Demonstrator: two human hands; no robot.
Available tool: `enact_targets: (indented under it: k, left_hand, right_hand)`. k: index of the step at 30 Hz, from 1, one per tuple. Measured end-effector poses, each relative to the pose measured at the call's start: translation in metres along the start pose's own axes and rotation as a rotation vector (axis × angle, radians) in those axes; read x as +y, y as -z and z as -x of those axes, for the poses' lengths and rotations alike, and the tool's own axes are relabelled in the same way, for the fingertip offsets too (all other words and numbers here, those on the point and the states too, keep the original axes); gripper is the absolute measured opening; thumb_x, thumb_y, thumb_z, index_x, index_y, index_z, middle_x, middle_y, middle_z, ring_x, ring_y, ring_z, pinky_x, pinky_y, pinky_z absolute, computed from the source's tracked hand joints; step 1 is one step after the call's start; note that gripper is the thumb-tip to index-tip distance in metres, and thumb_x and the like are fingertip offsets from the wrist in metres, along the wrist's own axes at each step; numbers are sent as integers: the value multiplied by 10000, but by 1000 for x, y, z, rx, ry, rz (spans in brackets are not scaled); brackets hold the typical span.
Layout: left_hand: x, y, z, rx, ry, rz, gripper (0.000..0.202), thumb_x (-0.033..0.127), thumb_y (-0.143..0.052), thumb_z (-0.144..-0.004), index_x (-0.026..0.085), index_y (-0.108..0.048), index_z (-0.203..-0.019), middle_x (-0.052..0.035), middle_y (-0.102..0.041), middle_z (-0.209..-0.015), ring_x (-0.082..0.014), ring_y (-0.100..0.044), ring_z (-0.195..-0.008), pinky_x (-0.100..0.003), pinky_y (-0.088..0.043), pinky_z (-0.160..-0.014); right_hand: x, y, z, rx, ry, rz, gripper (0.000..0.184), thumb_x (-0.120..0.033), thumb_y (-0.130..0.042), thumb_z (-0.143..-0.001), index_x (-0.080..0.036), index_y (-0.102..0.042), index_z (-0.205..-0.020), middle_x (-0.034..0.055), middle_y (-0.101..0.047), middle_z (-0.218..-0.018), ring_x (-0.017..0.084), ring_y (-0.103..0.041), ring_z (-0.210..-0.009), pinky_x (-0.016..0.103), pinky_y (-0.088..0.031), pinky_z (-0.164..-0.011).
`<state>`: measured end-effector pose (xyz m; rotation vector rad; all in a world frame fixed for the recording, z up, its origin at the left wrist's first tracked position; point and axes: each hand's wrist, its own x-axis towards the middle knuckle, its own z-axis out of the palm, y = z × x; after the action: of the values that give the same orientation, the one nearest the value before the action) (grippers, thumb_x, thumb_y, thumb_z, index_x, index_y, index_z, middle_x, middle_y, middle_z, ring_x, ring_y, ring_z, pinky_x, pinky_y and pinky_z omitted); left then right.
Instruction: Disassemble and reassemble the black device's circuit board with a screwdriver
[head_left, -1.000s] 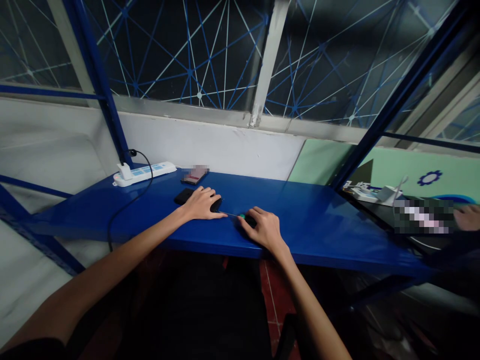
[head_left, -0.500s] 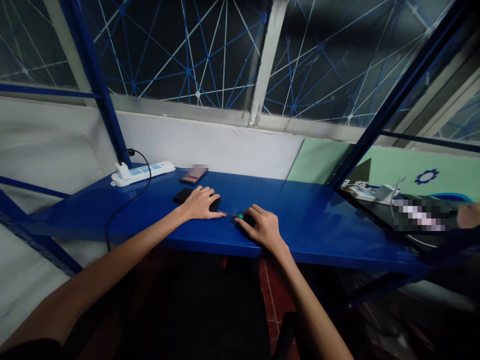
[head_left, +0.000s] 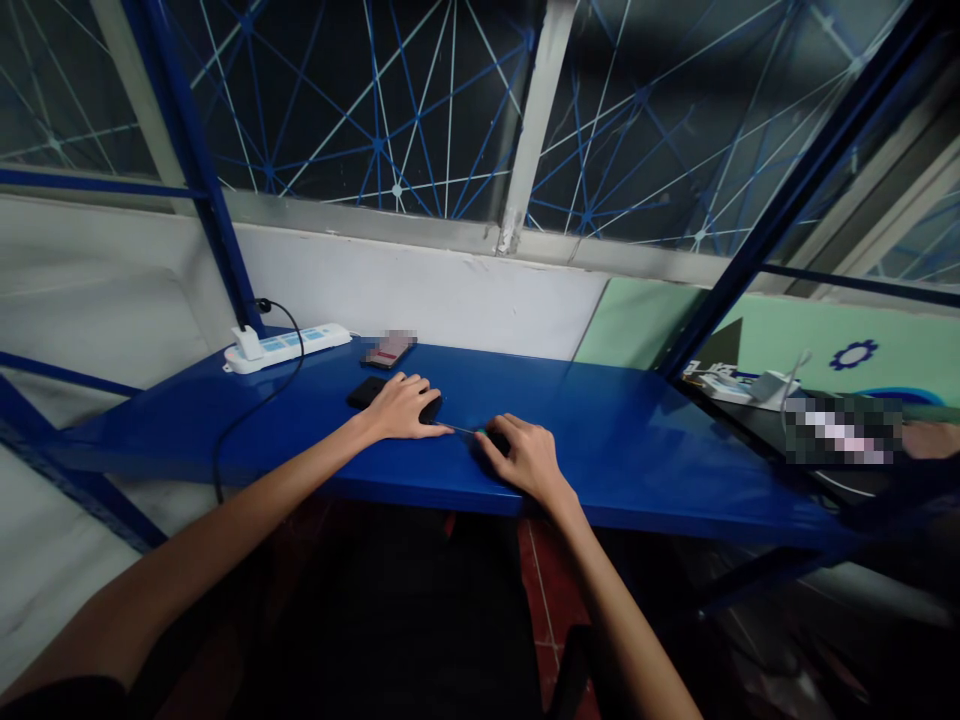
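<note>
My left hand (head_left: 403, 408) lies over a flat black rectangular device (head_left: 364, 392), its fingers curled across the right end and its thumb along the near side. The device rests on the blue table, partly hidden by the hand. In my right hand (head_left: 525, 452) is a screwdriver (head_left: 463, 430) with a thin metal shaft and a dark handle with a bit of green. The fingers wrap the handle and cover most of it. Its shaft points left to the device's right end, by my left thumb; I cannot tell whether the tip touches it.
A phone (head_left: 390, 349) lies behind the device on the blue table (head_left: 622, 430). To the left, a white power strip (head_left: 292, 347) has a plugged-in black cable (head_left: 259, 408) running over the front edge. At the far right are a dark work surface and another person's hand (head_left: 930, 440).
My right hand has turned slightly around the screwdriver handle, and less of its green part shows. My left hand and the device stay put. The other person's hand at far right has moved slightly left.
</note>
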<state>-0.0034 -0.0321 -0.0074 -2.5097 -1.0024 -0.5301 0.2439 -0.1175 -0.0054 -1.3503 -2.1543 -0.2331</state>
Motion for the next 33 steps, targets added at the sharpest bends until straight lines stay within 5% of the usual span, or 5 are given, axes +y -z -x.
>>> enact_targets:
  k: [12,27,33]
  left_hand:
    - [-2,-2,0,11,-4,12,732,770,-422,-833,138,-672,-1105,-134,-672,-965,-284,-606,-920,-393,-388,-832]
    - [1,1,0,-8,0,19,738,762,-418,-843,123,-677,-1106,-138,-673,-953,-280,-603,-904,-396,-393,-827]
    - [1,7,0,88,-46,48,662,715,-472,-845,141,-682,-1100,-151,-671,-1015,-304,-587,-974,-492,-356,-939]
  right_hand:
    - [3,-2,-1,-42,-2,45,347,-544,-586,-867,-200,-630,-868,32,-655,-890,128,-570,-637,250,-252,-541]
    - [0,0,-1,-54,-39,66,343,-563,-572,-870,-223,-608,-894,26,-717,-765,165,-627,-617,256,-214,-541]
    - [2,-3,0,-18,-102,84,369,-595,-558,-865,-228,-604,-869,16,-712,-755,170,-628,-625,255,-214,-540]
